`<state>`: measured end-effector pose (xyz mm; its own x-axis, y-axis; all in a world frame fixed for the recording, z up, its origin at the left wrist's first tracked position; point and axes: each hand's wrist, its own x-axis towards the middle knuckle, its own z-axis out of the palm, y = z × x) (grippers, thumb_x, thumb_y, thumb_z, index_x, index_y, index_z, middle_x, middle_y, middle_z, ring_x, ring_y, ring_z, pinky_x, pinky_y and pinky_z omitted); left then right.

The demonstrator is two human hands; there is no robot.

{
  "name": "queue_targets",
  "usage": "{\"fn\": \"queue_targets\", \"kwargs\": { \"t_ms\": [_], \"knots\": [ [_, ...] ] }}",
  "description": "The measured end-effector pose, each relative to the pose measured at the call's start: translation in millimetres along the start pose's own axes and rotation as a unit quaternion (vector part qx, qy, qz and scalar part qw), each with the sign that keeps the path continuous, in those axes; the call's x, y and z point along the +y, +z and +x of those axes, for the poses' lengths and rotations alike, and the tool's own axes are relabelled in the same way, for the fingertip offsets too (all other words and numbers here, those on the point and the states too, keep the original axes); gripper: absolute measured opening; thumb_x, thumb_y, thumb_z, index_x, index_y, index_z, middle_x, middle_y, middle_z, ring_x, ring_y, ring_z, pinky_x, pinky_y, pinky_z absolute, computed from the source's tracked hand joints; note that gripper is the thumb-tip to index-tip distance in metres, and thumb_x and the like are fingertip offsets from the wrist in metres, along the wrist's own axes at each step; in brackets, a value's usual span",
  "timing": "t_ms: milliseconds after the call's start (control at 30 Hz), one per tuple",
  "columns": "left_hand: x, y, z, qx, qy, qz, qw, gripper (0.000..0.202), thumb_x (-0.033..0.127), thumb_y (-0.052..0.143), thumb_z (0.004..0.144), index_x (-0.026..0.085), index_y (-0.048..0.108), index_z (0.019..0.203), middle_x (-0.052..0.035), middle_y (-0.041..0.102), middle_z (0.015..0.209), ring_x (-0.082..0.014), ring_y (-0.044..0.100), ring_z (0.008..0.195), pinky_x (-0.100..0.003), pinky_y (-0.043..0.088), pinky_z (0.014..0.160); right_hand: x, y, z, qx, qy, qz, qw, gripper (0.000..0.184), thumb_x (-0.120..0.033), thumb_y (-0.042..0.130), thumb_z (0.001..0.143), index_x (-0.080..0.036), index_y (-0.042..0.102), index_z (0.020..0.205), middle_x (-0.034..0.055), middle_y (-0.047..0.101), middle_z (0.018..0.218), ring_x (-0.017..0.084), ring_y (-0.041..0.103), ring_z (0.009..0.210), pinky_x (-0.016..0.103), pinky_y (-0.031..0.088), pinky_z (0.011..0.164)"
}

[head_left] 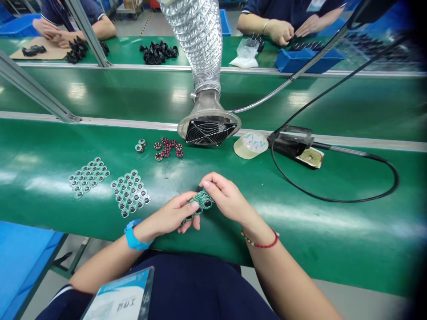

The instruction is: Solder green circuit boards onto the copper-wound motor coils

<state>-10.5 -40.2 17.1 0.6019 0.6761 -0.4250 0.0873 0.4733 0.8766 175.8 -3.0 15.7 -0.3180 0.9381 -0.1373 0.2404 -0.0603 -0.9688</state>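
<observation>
Far-left panel (89,178): flat on the green bench (333,235), a grid of little round boards with dark centers
Second panel (130,193): same kinda grid, just right of the first, not touching
Silvery round parts (139,148): tiny bunch behind that panel
Red-ringed parts (172,143): loose cluster, a bit further right
Left hand (175,212): got a grip on the green boards, thumb on top, fingers underneath
Green boards (204,201): up between both hands, front-middle of the bench
Fan hood (210,132): hangs behind the hands
Right hand (228,198): thumb and fingertips pinching the boards' far edge
Tape roll (251,146): sits right of the hood
</observation>
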Motion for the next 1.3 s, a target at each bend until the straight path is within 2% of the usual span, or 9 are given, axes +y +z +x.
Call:
{"fn": "queue_targets", "kwargs": {
  "t_ms": [100, 300, 500, 667, 800, 933, 1100, 1167, 1300],
  "knots": [
    [2, -5.1, -4, -0.043, -0.008, -0.051, 0.998, 0.048, 0.057, 0.048, 0.090, 0.017, 0.047, 0.116, 0.0031, 0.059, 0.064, -0.0028, 0.039, 0.039, -0.016, 0.031, 0.040, 1, 9, -3, -0.028, 0.024, 0.084, 0.996, 0.037, -0.058, 0.049, 0.083, -0.021, 0.054, 0.080, -0.0049, 0.045, 0.061, 0.009, 0.037, 0.051, 0.023, 0.033, 0.048],
    [3, -11.0, -5, -0.090, 0.026, -0.067, 0.993, 0.045, 0.058, 0.053, 0.088, 0.016, 0.049, 0.104, 0.0023, 0.060, 0.066, -0.0020, 0.041, 0.042, -0.016, 0.031, 0.042, 4, 30, -7, 0.013, 0.076, 0.177, 0.981, 0.034, -0.057, 0.031, 0.088, -0.025, 0.042, 0.088, -0.0116, 0.022, 0.049, 0.010, 0.019, 0.036, 0.023, 0.021, 0.034],
    [0, -9.7, 0, 0.019, 0.001, -0.069, 0.997, 0.038, 0.054, 0.053, 0.088, 0.018, 0.041, 0.094, 0.0049, 0.057, 0.065, -0.0026, 0.042, 0.043, -0.015, 0.031, 0.041, 17, 24, -3, 0.048, 0.069, 0.103, 0.991, 0.040, -0.060, 0.050, 0.084, -0.020, 0.056, 0.078, -0.0053, 0.046, 0.056, 0.009, 0.039, 0.046, 0.023, 0.033, 0.044],
    [-3, -2.1, 8, 0.161, 0.040, -0.050, 0.985, 0.041, 0.042, 0.067, 0.080, 0.017, 0.046, 0.105, 0.0083, 0.049, 0.065, -0.0038, 0.046, 0.051, -0.015, 0.037, 0.045, 20, 30, -5, 0.119, 0.044, 0.051, 0.991, 0.029, -0.050, 0.052, 0.086, -0.021, 0.056, 0.082, -0.0027, 0.053, 0.066, 0.011, 0.045, 0.059, 0.024, 0.037, 0.057],
    [-2, 4.2, 11, 0.161, 0.076, -0.076, 0.981, 0.041, 0.042, 0.068, 0.079, 0.017, 0.046, 0.103, 0.0078, 0.049, 0.061, -0.0045, 0.046, 0.050, -0.015, 0.037, 0.044, 10, 43, -11, 0.125, 0.037, 0.064, 0.989, 0.030, -0.051, 0.047, 0.087, -0.022, 0.051, 0.085, -0.0030, 0.052, 0.067, 0.011, 0.048, 0.059, 0.024, 0.040, 0.057],
    [-1, 3.2, 11, 0.128, 0.096, -0.085, 0.983, 0.050, 0.052, 0.065, 0.077, 0.017, 0.043, 0.104, 0.0070, 0.049, 0.062, -0.0043, 0.044, 0.046, -0.016, 0.035, 0.041, 4, 51, -13, 0.098, 0.069, 0.083, 0.989, 0.037, -0.057, 0.029, 0.092, -0.023, 0.044, 0.085, -0.0075, 0.040, 0.052, 0.011, 0.038, 0.041, 0.024, 0.034, 0.040],
    [8, -13.5, 37, 0.145, 0.070, 0.026, 0.987, 0.040, 0.046, 0.061, 0.080, 0.018, 0.044, 0.103, 0.0051, 0.052, 0.065, -0.0055, 0.047, 0.048, -0.017, 0.037, 0.044, 22, 23, 21, 0.141, 0.100, -0.020, 0.985, 0.036, -0.049, 0.029, 0.097, -0.020, 0.049, 0.094, -0.0047, 0.050, 0.061, 0.009, 0.044, 0.046, 0.022, 0.038, 0.043],
    [15, -23.9, 59, 0.160, 0.041, 0.113, 0.980, 0.029, 0.033, 0.064, 0.079, 0.017, 0.047, 0.097, 0.0063, 0.050, 0.057, -0.0069, 0.046, 0.044, -0.018, 0.035, 0.043, 31, 5, 45, 0.168, 0.109, -0.097, 0.975, 0.033, -0.044, 0.036, 0.099, -0.016, 0.054, 0.100, -0.0005, 0.058, 0.077, 0.010, 0.054, 0.061, 0.024, 0.047, 0.055],
    [33, -38.7, 103, 0.207, 0.008, 0.278, 0.938, 0.021, 0.020, 0.065, 0.077, 0.017, 0.048, 0.089, 0.0033, 0.054, 0.057, -0.0132, 0.053, 0.050, -0.023, 0.039, 0.050, 35, -16, 82, 0.131, 0.136, -0.248, 0.950, 0.033, -0.040, 0.057, 0.092, -0.015, 0.059, 0.114, 0.0070, 0.062, 0.113, 0.017, 0.062, 0.097, 0.039, 0.055, 0.085]
  ]
}}
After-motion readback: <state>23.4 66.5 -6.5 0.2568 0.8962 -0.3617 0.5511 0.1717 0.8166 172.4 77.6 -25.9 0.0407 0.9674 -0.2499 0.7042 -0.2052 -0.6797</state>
